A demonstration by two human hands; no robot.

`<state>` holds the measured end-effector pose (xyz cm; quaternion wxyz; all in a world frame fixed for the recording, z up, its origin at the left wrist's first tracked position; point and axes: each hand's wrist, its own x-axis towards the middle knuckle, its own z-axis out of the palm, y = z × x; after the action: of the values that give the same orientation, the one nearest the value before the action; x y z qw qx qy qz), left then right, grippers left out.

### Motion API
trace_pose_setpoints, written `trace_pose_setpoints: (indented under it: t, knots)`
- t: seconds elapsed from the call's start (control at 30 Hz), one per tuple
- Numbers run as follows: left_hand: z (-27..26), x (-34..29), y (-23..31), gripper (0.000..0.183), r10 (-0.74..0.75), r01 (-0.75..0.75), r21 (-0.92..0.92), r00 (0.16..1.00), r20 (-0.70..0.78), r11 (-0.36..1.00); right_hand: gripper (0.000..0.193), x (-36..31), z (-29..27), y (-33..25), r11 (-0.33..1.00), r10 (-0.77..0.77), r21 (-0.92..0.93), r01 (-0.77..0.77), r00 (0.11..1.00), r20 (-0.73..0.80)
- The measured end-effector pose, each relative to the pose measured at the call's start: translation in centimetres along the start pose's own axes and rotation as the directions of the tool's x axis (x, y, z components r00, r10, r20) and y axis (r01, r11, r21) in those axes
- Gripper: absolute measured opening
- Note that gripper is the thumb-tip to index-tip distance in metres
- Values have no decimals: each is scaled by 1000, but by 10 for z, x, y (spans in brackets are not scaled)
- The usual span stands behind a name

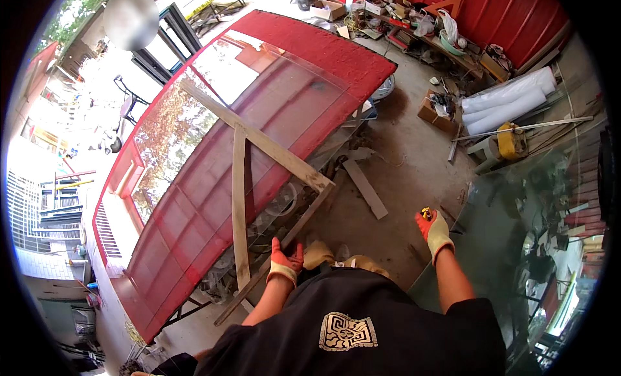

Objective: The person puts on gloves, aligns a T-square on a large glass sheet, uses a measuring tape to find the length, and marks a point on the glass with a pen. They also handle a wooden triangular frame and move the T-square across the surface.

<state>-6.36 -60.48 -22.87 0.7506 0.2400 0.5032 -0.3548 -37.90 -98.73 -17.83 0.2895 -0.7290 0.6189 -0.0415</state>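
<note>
My left hand (285, 262), in a red and cream work glove, is beside a thin wooden strip (291, 232) with fingers and thumb apart; whether it touches the strip I cannot tell. Two more wooden strips, a long one (272, 148) and a shorter one (239, 201), lie across a clear glass sheet (194, 201) on a red-covered table (317, 44). Out to the right, my gloved right hand (437, 233) is closed around a small yellow and black object that looks like a tape measure (425, 213).
A large glass sheet (491, 246) stands at my right. A loose board (365, 188) lies on the floor ahead. White plastic-wrapped rolls (508, 101), a cardboard box (436, 110), a yellow container (512, 142) and a cluttered low bench (446, 46) line the far right.
</note>
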Motion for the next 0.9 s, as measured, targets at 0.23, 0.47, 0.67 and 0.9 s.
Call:
trace_pose_setpoints:
  t: [0.23,0.47,0.67,0.9]
  knots:
    - [102,41,-44,42,-2,7,64,997,-73,998,71,51,14,-42,991,-54,124,40,993,106]
    - [177,81,-70,38,-83,85,25,993,-81,996,70,123,-7,-102,983,-81,-142,116,969,233]
    - [212,108,-76,36,-115,114,-17,990,-86,993,71,191,-12,-50,929,130,-370,-17,950,285]
    - [237,120,-102,48,-90,97,152,995,-51,984,74,252,-29,67,803,328,-592,-73,883,337]
